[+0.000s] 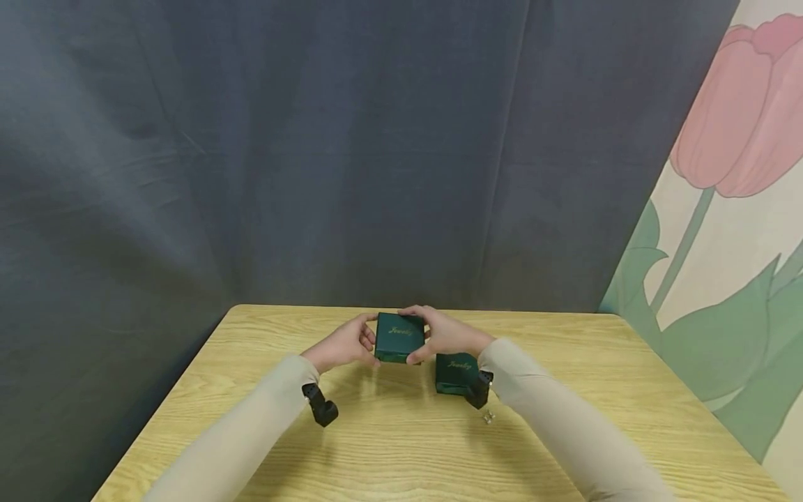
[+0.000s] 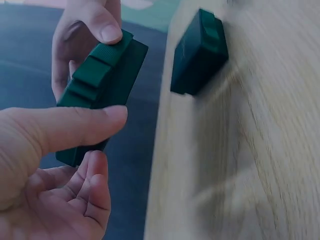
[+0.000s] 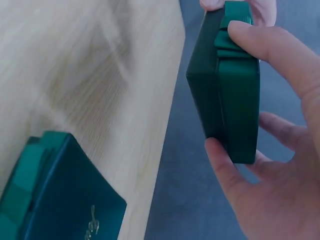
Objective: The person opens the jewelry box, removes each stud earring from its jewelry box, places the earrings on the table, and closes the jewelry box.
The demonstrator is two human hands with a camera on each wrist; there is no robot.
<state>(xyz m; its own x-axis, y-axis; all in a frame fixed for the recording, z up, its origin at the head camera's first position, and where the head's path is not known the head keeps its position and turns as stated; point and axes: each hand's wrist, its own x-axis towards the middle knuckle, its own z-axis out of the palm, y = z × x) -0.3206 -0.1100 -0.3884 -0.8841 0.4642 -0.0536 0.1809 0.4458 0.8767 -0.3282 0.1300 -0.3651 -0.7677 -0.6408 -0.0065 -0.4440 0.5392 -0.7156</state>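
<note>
Holding a square, dark green box with gold "Jewelry" lettering [image 1: 399, 336] and a green ribbon bow [image 3: 234, 37], raised off the yellow wood-grain worktop [image 1: 376, 446] between left hand [image 1: 345, 346] and right hand [image 1: 448, 333], with each grip spread to the box's width and clasping one side, thumb near, fingers far. Held close to a second dark green box with matching lettering [image 1: 452, 374], resting on the worktop beside a small silvery object [image 1: 488, 417], too small to identify. Framed by cream sleeves [image 1: 251, 418] and a dark blue-grey curtain [image 1: 376, 153].
</note>
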